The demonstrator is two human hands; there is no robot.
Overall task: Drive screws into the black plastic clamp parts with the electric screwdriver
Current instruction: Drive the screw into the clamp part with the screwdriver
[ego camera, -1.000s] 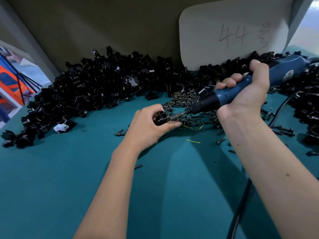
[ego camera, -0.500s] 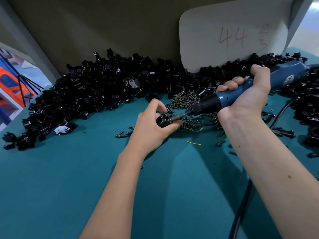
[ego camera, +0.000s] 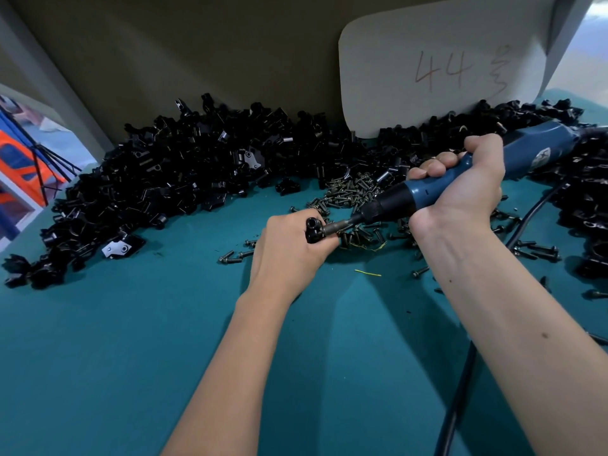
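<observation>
Right now the clamp (ego camera: 313, 229) is a small black part held just above the green table (ego camera: 131, 357), near the middle. The left hand (ego camera: 289, 255) pinches it, with fingers and thumb curled around it. The clamp pokes out at the top of that hand, on the side that faces the screwdriver.

The screwdriver (ego camera: 460, 179) is blue and long. It slants down from the upper right to the lower left. Its thin metal tip (ego camera: 335, 227) meets the clamp on the clamp's right side. So the tool's long line points straight at the part. The screw itself is too small to see.

The right hand (ego camera: 460, 189) is wrapped tight around the blue handle, up and to the right of the clamp. The left hand is the nearer one to the part. The next push should, I think, go along that slanted line, down and left, while the left hand holds the clamp steady.

Loose screws (ego camera: 352, 192) lie in a heap just behind the hands. A big pile of clamps (ego camera: 184, 172) sits along the back. A black cord (ego camera: 457, 406) runs down the right side.
</observation>
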